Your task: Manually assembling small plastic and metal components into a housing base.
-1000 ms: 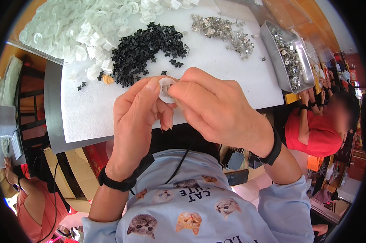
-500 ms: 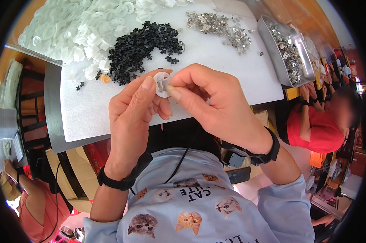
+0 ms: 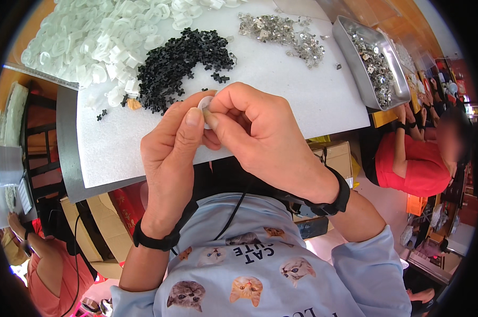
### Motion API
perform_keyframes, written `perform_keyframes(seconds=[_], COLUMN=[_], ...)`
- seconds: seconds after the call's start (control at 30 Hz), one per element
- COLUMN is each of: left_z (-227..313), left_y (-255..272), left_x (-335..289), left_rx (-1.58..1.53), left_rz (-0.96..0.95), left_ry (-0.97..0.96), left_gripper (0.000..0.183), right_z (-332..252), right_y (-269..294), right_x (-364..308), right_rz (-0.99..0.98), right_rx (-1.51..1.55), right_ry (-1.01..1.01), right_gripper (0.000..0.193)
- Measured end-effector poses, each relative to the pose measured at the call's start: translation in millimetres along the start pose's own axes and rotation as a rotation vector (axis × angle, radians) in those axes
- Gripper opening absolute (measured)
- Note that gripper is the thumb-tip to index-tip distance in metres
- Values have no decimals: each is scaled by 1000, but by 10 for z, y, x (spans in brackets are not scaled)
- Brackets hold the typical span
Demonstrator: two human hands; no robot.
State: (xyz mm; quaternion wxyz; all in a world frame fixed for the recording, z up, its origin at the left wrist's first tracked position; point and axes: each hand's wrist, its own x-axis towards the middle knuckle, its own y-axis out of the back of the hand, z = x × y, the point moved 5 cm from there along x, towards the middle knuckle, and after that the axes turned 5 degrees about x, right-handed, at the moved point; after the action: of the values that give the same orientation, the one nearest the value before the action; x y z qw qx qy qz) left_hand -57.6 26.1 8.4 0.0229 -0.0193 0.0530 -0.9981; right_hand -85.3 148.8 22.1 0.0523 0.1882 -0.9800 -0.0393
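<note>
Over the near edge of the white-covered table, my left hand [image 3: 167, 145] pinches a small round white plastic piece [image 3: 205, 102] between thumb and fingers. The piece is tilted nearly edge-on, so its inner face is mostly hidden. My right hand [image 3: 268, 129] is closed too, its thumb and forefinger pressed on the same piece from the right. Whether a small part is caught under those fingertips I cannot make out. Just beyond my hands lies a pile of small black cross-shaped parts [image 3: 165, 71].
A heap of translucent white plastic parts [image 3: 91, 42] covers the far left. Small metal pieces [image 3: 273, 29] lie scattered at the back, and more fill a metal tray [image 3: 346, 45] at the right. A person in red [image 3: 413, 164] sits at right, another person's arm [image 3: 46, 261] at left.
The round white piece has turned from facing me to nearly edge-on. My right thumb and forefinger have shifted left and now cover most of it.
</note>
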Motion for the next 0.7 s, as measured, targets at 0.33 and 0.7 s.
perform_keyframes(seconds=[0.33,0.7], left_z=[-19,11], left_y=[10,1], left_x=[-15,-38], left_rx=[13,129], left_rz=[7,-25], left_ry=[-14,-142], left_gripper=[36,31], right_z=[19,9], right_y=[0,-12], right_x=[-22,-55], right_rz=[55,32], right_rx=[152,210], right_ry=[36,-33], right_gripper=[7,8])
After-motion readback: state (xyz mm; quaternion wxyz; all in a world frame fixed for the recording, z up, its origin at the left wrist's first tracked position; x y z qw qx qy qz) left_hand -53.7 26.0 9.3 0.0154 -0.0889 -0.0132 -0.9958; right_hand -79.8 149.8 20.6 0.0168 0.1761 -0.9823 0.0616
